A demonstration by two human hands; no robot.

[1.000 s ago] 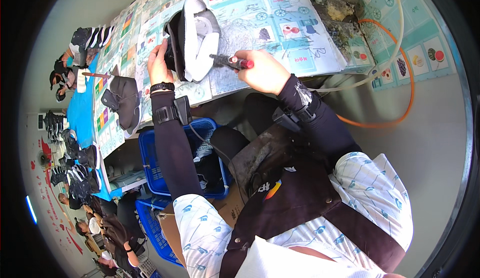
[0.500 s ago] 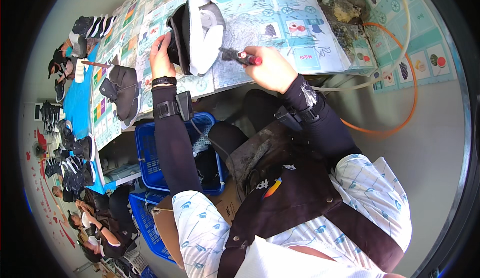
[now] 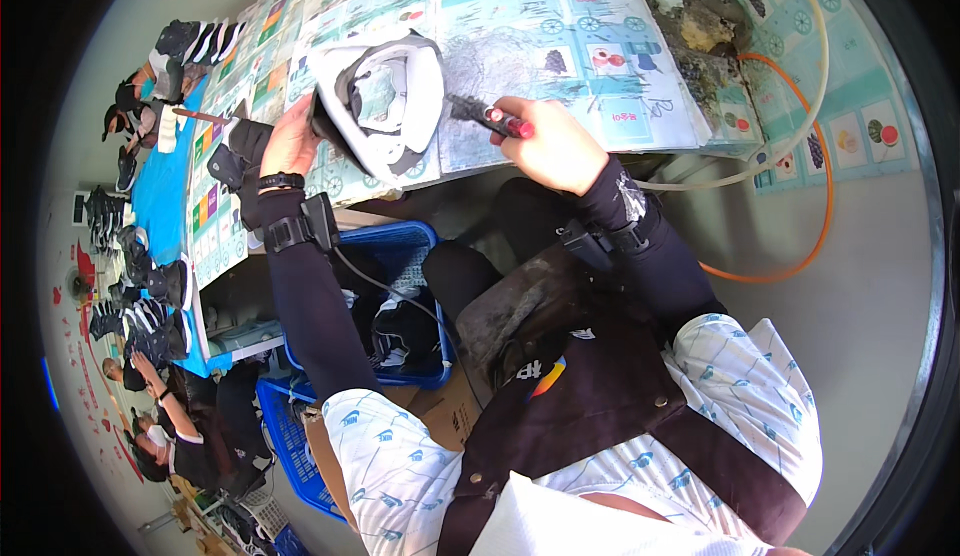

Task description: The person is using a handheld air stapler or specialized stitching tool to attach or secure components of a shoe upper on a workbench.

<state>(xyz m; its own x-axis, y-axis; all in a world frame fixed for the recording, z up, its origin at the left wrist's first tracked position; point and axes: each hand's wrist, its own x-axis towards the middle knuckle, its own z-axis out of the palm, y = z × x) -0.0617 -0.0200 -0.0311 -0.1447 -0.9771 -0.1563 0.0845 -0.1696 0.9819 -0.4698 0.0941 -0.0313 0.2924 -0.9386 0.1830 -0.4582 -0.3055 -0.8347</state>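
Note:
A black-and-white shoe piece (image 3: 425,81) is tilted over the table's near edge, with its white-lined opening facing up towards me. My left hand (image 3: 290,139) grips its dark left side, and some of the fingers are hidden behind it. To the right of it, my right hand (image 3: 552,141) is closed round a slim dark brush (image 3: 497,120) with a red handle end. The brush's dark, fuzzy tip points left, close to the white edge; whether they touch I cannot tell. Behind my left wrist lies a dark shoe (image 3: 240,146), partly covered by the hand.
Printed sheets with black scribbles cover the table (image 3: 520,66). A blue basket (image 3: 435,336) with dark items stands below, beside a cardboard box (image 3: 450,411). An orange hose (image 3: 825,206) curves at the right. Other people and several shoes (image 3: 150,276) are far left.
My left hand has moved left and turned the shoe piece, so its opening now faces me more. My right hand with the brush has shifted slightly right.

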